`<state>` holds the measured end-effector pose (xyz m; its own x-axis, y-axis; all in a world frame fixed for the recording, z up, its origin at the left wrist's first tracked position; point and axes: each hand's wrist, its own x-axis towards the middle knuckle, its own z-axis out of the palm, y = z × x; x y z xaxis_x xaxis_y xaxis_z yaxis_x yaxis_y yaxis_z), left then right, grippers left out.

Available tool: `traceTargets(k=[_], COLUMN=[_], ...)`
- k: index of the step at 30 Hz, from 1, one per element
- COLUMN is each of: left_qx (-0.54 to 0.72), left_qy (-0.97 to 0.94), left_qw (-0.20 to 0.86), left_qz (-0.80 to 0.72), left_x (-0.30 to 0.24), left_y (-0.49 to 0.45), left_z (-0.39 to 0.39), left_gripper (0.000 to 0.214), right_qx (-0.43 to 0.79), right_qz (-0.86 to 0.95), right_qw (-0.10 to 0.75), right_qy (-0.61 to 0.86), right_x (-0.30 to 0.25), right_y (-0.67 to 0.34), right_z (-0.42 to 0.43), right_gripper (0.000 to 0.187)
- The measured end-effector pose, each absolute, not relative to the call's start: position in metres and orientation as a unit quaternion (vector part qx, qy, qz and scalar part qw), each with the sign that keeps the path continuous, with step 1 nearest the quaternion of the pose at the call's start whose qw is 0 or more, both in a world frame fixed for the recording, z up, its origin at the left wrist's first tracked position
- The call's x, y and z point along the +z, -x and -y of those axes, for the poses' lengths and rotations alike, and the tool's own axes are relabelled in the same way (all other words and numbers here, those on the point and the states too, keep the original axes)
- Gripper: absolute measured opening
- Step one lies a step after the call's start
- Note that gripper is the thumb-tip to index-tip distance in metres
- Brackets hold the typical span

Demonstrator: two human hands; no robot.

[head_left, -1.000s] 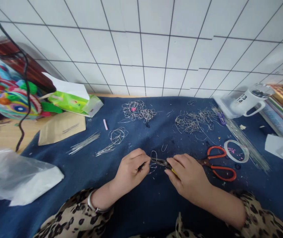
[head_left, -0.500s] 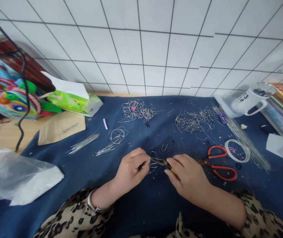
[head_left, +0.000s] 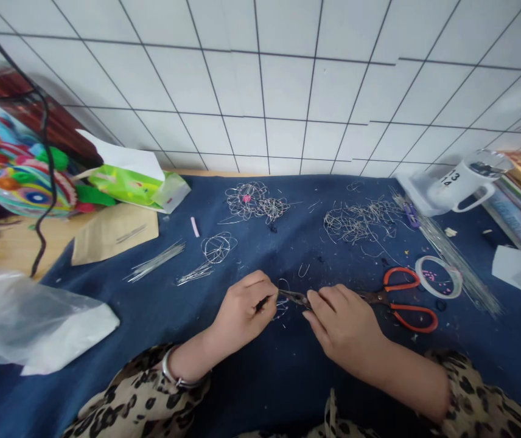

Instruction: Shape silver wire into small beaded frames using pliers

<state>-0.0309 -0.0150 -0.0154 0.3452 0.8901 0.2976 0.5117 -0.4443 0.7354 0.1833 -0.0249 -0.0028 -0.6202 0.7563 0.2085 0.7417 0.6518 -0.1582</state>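
Observation:
My right hand (head_left: 345, 322) is closed around a pair of pliers (head_left: 296, 297), whose dark jaws point left. Its handles are mostly hidden under my fingers. My left hand (head_left: 246, 307) pinches a thin silver wire (head_left: 283, 282), which loops up beside the plier tips. The jaws reach close to my left fingertips; whether they grip the wire is too small to tell. A few short wire pieces (head_left: 282, 310) lie on the dark blue cloth (head_left: 283, 377) just below the pliers. Orange-handled scissors (head_left: 413, 307) rest beyond my right hand, their blades partly covered by it.
Tangled wire shapes (head_left: 255, 202) and a loose wire heap (head_left: 361, 222) lie toward the tiled wall. Straight wires (head_left: 155, 261) are bundled at left. A round dish (head_left: 438, 277) with pink bits, long wires (head_left: 465, 267) and a white mug (head_left: 464, 182) stand right. A plastic bag (head_left: 36, 322) lies left.
The view has shifted very slightly. Both hands hold nearly the same pose, with the pliers turned a little in my right hand.

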Motion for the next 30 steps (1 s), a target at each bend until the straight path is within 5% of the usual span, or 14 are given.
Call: traceTargets(k=[14,30], left_qx=[0.365,0.360], left_qy=[-0.759,-0.769], left_qw=[0.303,0.289], left_qz=[-0.445,-0.443], left_x=[-0.0144,-0.0172], left_y=[0.0343,0.0323], left_z=[0.0123,0.0130], left_gripper=[0.018,0.016], right_qx=[0.182,0.093], right_qz=[0.863,0.879], right_qw=[0.190,0.183], right_qy=[0.431,0.429], right_x=[0.0006,0.0017], right_y=[-0.1881,-0.1856], right_z=[0.0160,0.0205], right_gripper=[0.021,0.024])
